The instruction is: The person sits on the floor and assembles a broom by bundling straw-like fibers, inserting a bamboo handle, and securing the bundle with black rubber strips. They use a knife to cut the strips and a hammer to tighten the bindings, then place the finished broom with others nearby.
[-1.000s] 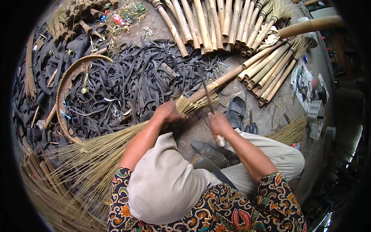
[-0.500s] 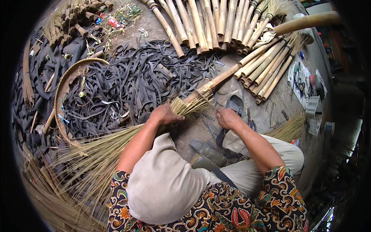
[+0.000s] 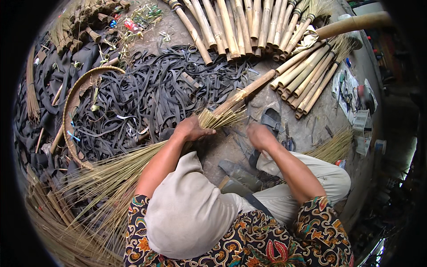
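Observation:
My left hand [image 3: 194, 130] is wrapped round a bundle of thin, yellow-green broom bristles [image 3: 118, 178], which fan out toward the lower left. Their short ends stick out past my fingers, around a bamboo pole [image 3: 242, 94] that slants up to the right. To the right, apart from the bundle, my right hand [image 3: 262, 137] is closed with its fingers curled and slightly blurred. What it holds, if anything, is too unclear to name. A dark sandal [image 3: 270, 119] lies just beyond it.
Tangled black rubber strips [image 3: 155, 84] cover the floor ahead, beside a round basket rim [image 3: 66, 111]. Bamboo-handled brooms [image 3: 240, 31] lie in rows at the far side and right [image 3: 307, 82]. Loose bristles [image 3: 336, 144] and a white plastic basket [image 3: 361, 122] are at right.
My right hand has shifted slightly and its fingers have curled in more. The bamboo pole has moved a little, while my left hand keeps its grip on the bundle.

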The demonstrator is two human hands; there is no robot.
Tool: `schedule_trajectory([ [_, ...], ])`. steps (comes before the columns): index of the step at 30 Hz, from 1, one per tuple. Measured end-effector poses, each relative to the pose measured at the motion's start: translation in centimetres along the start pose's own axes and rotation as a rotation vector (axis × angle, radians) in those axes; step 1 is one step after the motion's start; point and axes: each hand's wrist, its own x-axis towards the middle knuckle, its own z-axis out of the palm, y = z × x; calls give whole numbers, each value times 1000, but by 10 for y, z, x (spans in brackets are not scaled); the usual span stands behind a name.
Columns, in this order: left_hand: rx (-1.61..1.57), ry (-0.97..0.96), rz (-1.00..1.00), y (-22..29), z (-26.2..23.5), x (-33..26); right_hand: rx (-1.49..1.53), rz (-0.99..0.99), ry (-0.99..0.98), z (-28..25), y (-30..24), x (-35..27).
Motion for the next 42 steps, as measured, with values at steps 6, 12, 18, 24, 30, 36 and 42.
schedule_trajectory([
  [6, 47, 46, -76, -4, 4, 5, 796, 571, -20, -28, -21, -2],
  [12, -74, -138, -138, -2, -3, 7, 437, 227, -85, -29, -45, 4],
  [18, 192, 56, -228, 28, -10, -9, 360, 124, -106, -19, -66, 1],
  [24, 279, 90, -298, 41, -10, -25, 829, 665, -45, -62, -20, 5],
  [30, 240, 102, -252, 32, -9, -18, 280, 158, -103, -60, -17, 5],
  [36, 181, 70, -176, 9, -5, -12, 388, 244, -67, -50, -29, 4],
  [42, -31, -98, 75, -1, -4, 2, 117, 54, -160, -34, -7, 4],
])
